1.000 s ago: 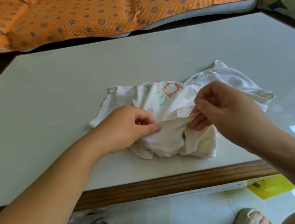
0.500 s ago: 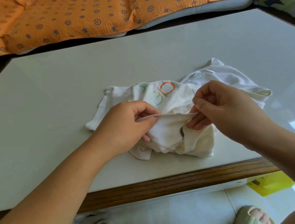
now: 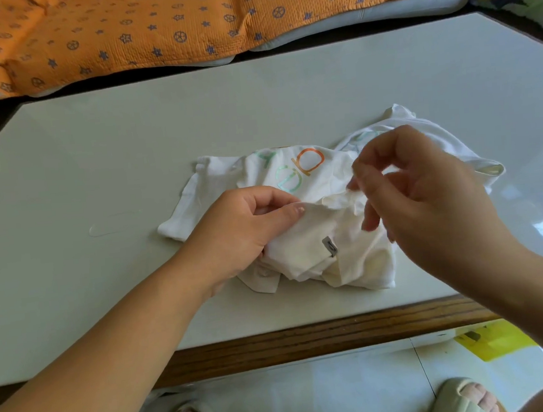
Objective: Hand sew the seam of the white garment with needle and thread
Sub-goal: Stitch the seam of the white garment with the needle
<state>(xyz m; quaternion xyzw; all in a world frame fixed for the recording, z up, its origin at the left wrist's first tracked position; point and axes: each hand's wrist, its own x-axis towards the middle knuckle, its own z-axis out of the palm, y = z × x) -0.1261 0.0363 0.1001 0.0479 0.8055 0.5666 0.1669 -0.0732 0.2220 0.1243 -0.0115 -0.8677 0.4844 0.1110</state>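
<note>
Presently: stitch in hand on the seam, thread-draw stage, by judgement.
Near side of counter [image 3: 129, 152]: left hand [image 3: 239, 231] grips a fold of the white garment [image 3: 315, 244], thumb on top at the seam edge [image 3: 325, 203]. Right hand [image 3: 425, 200] hangs just right of it above the cloth, thumb and forefinger pinched; needle not discernible, so its hold cannot be told. Next move likely calls for a taut draw and re-entry beside the left thumb. Far: orange quilt [image 3: 184, 24].

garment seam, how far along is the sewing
Done: no finished stitches can be made out. In hand: left hand grips a fold of the garment on the table; right hand hovers at the fold, fingertips together, blurred, needle not visible. To do: seemingly most of the seam.
</note>
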